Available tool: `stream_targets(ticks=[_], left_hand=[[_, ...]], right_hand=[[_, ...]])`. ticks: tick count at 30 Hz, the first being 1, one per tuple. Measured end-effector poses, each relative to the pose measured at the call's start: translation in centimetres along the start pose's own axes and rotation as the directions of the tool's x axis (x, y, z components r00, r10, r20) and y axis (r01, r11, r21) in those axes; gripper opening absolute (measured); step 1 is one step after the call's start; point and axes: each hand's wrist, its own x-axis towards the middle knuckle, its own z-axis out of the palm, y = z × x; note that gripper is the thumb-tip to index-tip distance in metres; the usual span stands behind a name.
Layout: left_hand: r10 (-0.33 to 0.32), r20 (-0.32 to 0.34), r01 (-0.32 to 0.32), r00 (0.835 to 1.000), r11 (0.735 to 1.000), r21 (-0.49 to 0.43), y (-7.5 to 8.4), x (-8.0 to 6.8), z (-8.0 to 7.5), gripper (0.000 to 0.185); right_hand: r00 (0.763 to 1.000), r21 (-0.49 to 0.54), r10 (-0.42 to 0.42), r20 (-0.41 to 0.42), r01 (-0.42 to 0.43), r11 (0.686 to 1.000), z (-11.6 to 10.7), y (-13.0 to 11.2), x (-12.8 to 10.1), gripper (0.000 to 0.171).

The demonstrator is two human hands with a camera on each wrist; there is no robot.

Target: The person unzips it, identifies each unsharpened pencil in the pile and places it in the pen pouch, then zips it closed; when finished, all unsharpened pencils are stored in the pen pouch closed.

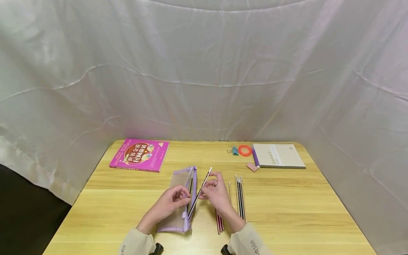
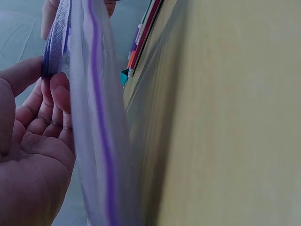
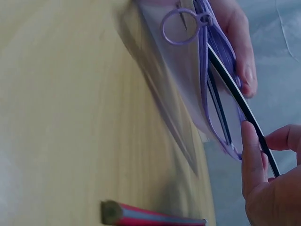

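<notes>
Both forearms enter from the near edge of the table (image 1: 287,212), sleeves at the wrists. Left hand (image 1: 170,203) lies palm inward on the pouch (image 1: 178,202), fingers curled, pinching its upper zip edge and holding the mouth apart. The pouch lies lengthwise at near centre, zip pull ring (image 3: 181,26) at its end. Right hand (image 1: 216,193), just right of the pouch, pinches a pencil (image 1: 200,193) between thumb and fingers; the pencil slants, lower end inside the pouch mouth, upper end free. Red pencils (image 1: 220,223) lie under the right wrist. Further pencils (image 1: 240,198) lie right of that hand. Far left: book (image 1: 140,154). Far right: notebook (image 1: 278,156), eraser (image 1: 251,166), tape ring (image 1: 244,150), clip (image 1: 234,151).
</notes>
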Motion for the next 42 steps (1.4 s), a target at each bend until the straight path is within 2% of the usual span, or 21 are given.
stream_targets(ticks=[5,13,23,29,34,37,42], left_hand=[[0.002,0.005,-0.002,1.000,1.000,-0.007,0.1,0.1,0.0,0.014],[0.000,0.011,0.000,1.000,1.000,-0.024,0.1,0.1,0.2,0.015],[-0.006,0.013,0.007,1.000,0.998,-0.055,0.4,0.2,0.8,0.015],[0.024,-0.004,-0.024,1.000,1.000,0.005,0.4,0.3,1.2,0.013],[0.041,-0.015,-0.040,0.999,0.999,0.030,0.5,0.4,1.2,0.013],[0.044,-0.027,-0.043,0.999,0.999,0.033,0.5,0.4,1.3,0.013],[0.033,-0.051,-0.031,0.998,0.999,0.026,0.4,0.6,1.3,0.014]], right_hand=[[1.000,-0.021,0.008,0.030,-0.007,1.000,0.5,0.3,-0.2,0.062],[0.999,-0.059,0.011,-0.034,-0.013,0.998,0.8,0.1,0.2,0.061],[1.000,-0.150,0.014,0.014,-0.012,0.989,1.5,0.4,0.0,0.060],[0.998,-0.202,-0.038,-0.048,0.027,0.979,1.5,0.3,0.5,0.059],[0.994,-0.155,-0.041,-0.103,0.024,0.988,1.3,0.1,0.6,0.058],[0.997,-0.155,-0.021,-0.072,0.010,0.988,1.1,0.1,0.6,0.058],[1.000,-0.214,-0.006,0.018,0.010,0.977,1.3,0.1,0.3,0.057]])
